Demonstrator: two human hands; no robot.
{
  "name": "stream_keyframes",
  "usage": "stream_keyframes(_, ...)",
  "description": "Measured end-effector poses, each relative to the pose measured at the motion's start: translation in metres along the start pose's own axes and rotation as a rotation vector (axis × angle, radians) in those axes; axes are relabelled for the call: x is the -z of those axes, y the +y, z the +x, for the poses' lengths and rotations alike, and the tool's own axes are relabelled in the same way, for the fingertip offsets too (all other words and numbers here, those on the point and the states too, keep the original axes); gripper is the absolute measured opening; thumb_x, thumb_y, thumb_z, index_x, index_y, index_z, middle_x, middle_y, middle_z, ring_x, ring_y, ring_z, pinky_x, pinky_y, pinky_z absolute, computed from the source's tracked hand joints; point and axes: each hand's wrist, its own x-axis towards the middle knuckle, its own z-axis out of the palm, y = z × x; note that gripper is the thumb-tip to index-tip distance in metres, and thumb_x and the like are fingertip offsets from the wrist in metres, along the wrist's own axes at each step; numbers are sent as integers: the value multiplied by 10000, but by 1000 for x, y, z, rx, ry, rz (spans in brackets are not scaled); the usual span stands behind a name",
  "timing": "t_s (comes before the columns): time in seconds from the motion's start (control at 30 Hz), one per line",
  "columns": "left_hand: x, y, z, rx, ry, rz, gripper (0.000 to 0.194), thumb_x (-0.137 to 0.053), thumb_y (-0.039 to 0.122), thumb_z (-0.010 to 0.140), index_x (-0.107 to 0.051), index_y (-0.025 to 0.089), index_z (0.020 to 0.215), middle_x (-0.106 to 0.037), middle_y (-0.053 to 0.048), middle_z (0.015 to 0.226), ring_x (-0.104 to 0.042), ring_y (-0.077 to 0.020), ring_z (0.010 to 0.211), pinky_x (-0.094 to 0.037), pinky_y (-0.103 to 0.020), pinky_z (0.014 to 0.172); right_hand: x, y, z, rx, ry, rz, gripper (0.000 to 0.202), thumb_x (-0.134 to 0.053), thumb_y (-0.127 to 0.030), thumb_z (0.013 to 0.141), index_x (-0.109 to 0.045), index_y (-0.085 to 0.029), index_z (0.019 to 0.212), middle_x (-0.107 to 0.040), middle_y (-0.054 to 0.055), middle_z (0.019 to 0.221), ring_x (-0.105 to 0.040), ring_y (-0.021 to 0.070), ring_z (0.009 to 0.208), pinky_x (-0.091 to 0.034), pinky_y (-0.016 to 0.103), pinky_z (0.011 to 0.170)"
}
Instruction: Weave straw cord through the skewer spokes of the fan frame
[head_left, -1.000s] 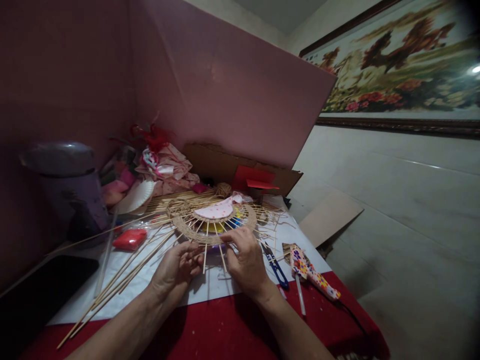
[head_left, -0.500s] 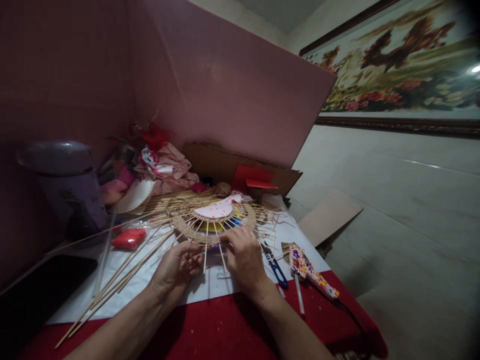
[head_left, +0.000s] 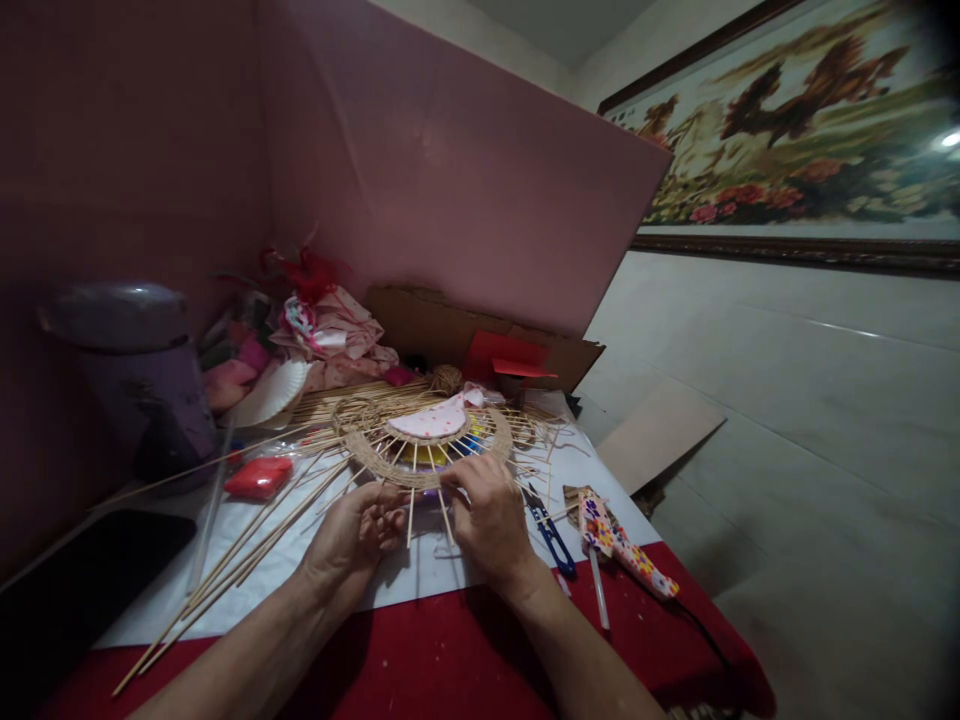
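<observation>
In front of me lies a half-round piece of thin wooden sticks (head_left: 411, 518) spread like rays, with a woven twine band (head_left: 373, 460) across them. At its centre is a half-circle of pale fabric with pink dots (head_left: 429, 420). My left hand (head_left: 358, 532) is at the band's near edge, fingers curled and thumb and forefinger pinching it. My right hand (head_left: 491, 522) has its fingertips closed on the same band a little to the right. Its palm covers part of the sticks. Blue thread snips (head_left: 553, 540) lie just right of my right hand.
A flowered glue gun (head_left: 626, 552) rests at the right. Loose sticks (head_left: 247, 545) and a red packet (head_left: 259, 478) lie at the left, near a dark flat device (head_left: 97, 570) and a purple container (head_left: 146, 400). Pink cloth (head_left: 337, 340) and cardboard (head_left: 420, 318) stand behind.
</observation>
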Motion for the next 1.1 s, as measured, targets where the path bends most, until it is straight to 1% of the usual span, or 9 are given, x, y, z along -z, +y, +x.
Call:
stream_keyframes(0.1,-2,2,-3,16,32,-22,78,-522,100,695,-590,74,666,-603,-69,625,-506,-82,435,-361,-173,370,0,0,-1,-3,-9,4,164,-534,-58,747,-583,-193,826,-605,37,868,-485,206,869,-373,335,765)
stream_keyframes(0.2,-6,4,-7,-34,39,-97,97,-514,118,737,-572,100,662,-602,-62,645,-535,-96,464,-394,-181,385,-1,1,-1,-7,10,13,200,-515,-39,730,-575,-195,840,-592,45,887,-476,211,885,-377,343,777)
stream_keyframes(0.3,-9,5,-12,-117,-17,-205,138,-503,184,797,-585,113,712,-605,-60,683,-560,-111,508,-440,-198,415,-3,1,1,-5,44,32,201,-490,-34,733,-567,-193,828,-575,50,880,-468,209,880,-386,340,766)
stream_keyframes(0.4,-12,3,-15,-179,-83,-279,134,-546,238,804,-602,121,771,-609,-57,739,-586,-121,587,-501,-223,510,-5,2,3,-9,83,53,189,-464,-38,755,-557,-191,812,-564,47,858,-465,204,867,-392,333,755)
stream_keyframes(0.57,-13,-5,-15,-257,-174,-189,207,-686,233,705,-621,124,869,-622,-60,833,-597,-132,652,-509,-221,551,-7,1,3,-12,113,74,180,-462,-32,763,-542,-186,812,-557,44,856,-463,202,877,-388,330,772)
stream_keyframes(0.73,-12,-11,-8,-329,-68,-154,287,-686,-9,594,-625,157,821,-607,5,800,-583,-91,605,-482,-178,532,-9,-1,1,-2,114,122,157,-472,-37,772,-521,-184,793,-558,44,865,-463,202,882,-384,329,778)
stream_keyframes(0.9,-11,-13,-3,-294,-99,-100,186,-622,73,730,-625,170,888,-639,-34,863,-615,-108,657,-486,-182,538,-13,-3,0,15,99,156,153,-480,-38,771,-513,-187,770,-553,40,848,-458,200,869,-382,326,770)
stream_keyframes(1.0,-11,-16,3,-267,-52,-114,170,-601,60,743,-618,162,879,-655,-54,841,-626,-125,666,-487,-187,525,-14,-5,-1,23,84,175,148,-472,-49,777,-505,-190,747,-547,40,832,-454,200,855,-384,324,749)
stream_keyframes(1.1,-10,-18,9,-203,26,-138,142,-587,-4,714,-618,124,769,-645,-56,718,-604,-113,589,-496,-194,526,-13,-8,-3,38,72,192,147,-459,-61,782,-503,-192,732,-543,41,818,-455,199,843,-387,326,737)
